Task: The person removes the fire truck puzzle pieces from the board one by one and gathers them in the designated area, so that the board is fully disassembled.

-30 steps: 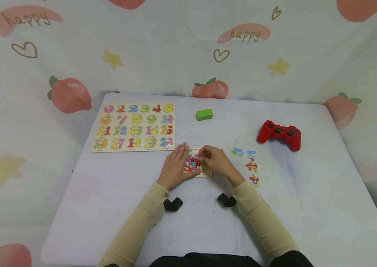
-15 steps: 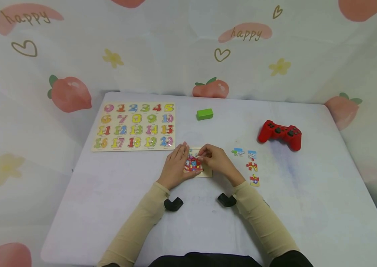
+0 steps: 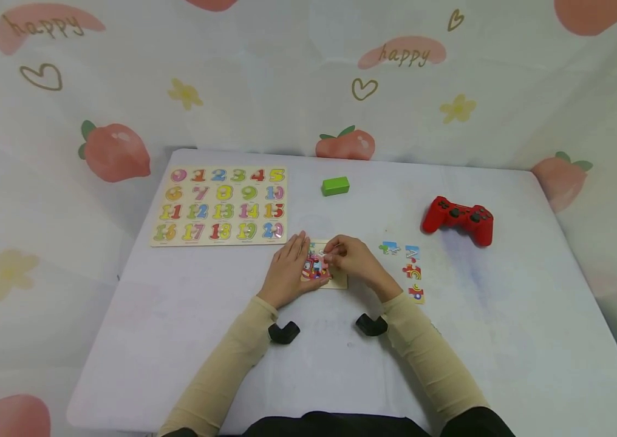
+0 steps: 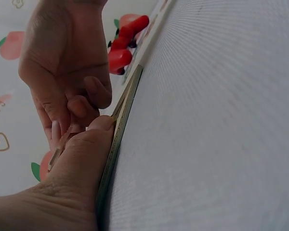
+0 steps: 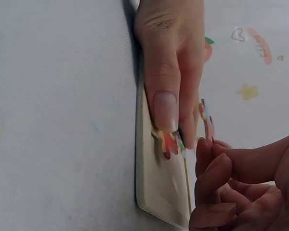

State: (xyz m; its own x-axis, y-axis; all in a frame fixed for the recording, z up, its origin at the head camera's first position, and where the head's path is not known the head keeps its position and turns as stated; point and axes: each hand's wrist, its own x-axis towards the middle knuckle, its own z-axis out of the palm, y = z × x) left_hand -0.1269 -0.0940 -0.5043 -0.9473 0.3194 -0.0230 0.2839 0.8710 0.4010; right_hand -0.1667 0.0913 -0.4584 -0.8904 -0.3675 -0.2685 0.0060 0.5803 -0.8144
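Observation:
A small puzzle board (image 3: 340,281) lies between both hands, its left part filled with pieces showing a red vehicle picture (image 3: 315,268). My left hand (image 3: 285,272) rests on the board's left side with straight fingers, and its thumb lies along the near edge, touching the red pieces. Over the board, my right hand (image 3: 355,261) pinches a puzzle piece (image 5: 206,120) between thumb and fingertips. The right wrist view has that piece held on edge, raised above the board, with the bare wood of the board below.
Several loose puzzle pieces (image 3: 412,271) lie to the right of my right hand. Farther right is a red game controller (image 3: 458,220). A green block (image 3: 335,186) stands at the back, and a wooden number board (image 3: 220,206) lies at the back left.
Both hands keep nearly the same places and hold as before. Only the head view has shifted very slightly.

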